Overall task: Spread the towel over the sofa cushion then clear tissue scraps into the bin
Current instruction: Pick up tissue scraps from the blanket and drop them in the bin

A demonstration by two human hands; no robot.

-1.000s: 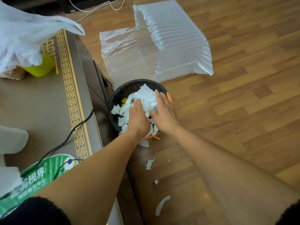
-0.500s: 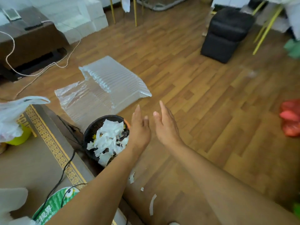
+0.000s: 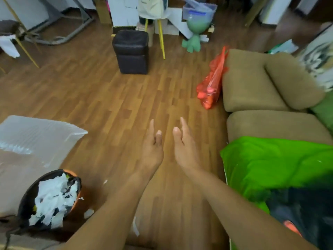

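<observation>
No text, label, brand, number or sign is legible in the head view. The dark-and-white print on the patterned cloth (image 3: 319, 59) at the right edge is too blurred to tell whether it includes any characters.
</observation>
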